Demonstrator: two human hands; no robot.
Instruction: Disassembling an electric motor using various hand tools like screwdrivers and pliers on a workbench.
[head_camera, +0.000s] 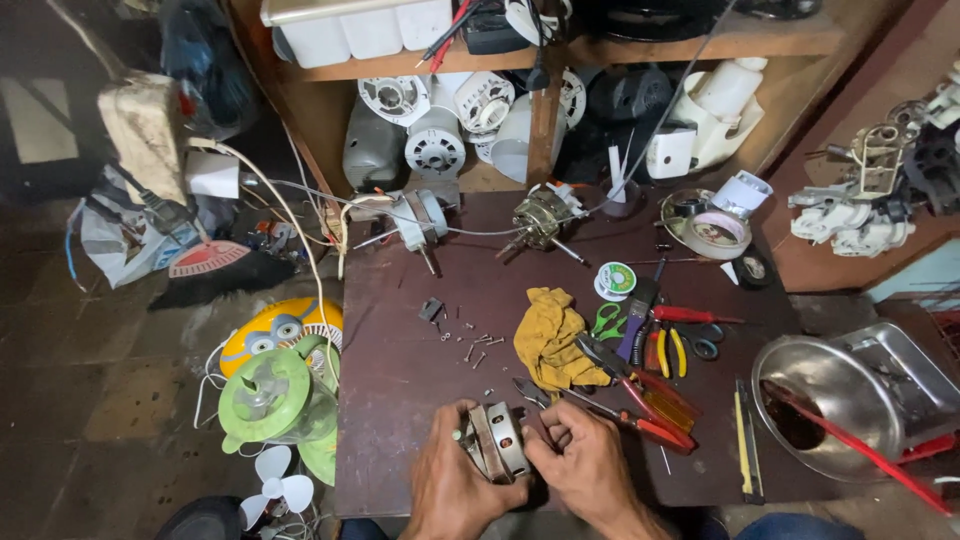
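Observation:
A small metal fan motor (496, 441) sits at the near edge of the dark brown worktable (400, 370). My left hand (450, 475) grips it from the left and my right hand (585, 460) grips it from the right. Pliers with red handles (640, 400) lie just right of my right hand. A crumpled yellow rag (548, 340) lies behind the motor. Several loose screws (475, 345) are scattered on the table farther back.
Scissors, screwdrivers and a solder spool (615, 279) lie mid-table; two more motors (420, 220) (540, 217) sit at the back edge. A steel bowl (830, 400) stands right. Green fan parts (270, 395) lie on the floor left. Shelves with motor housings (440, 120) stand behind.

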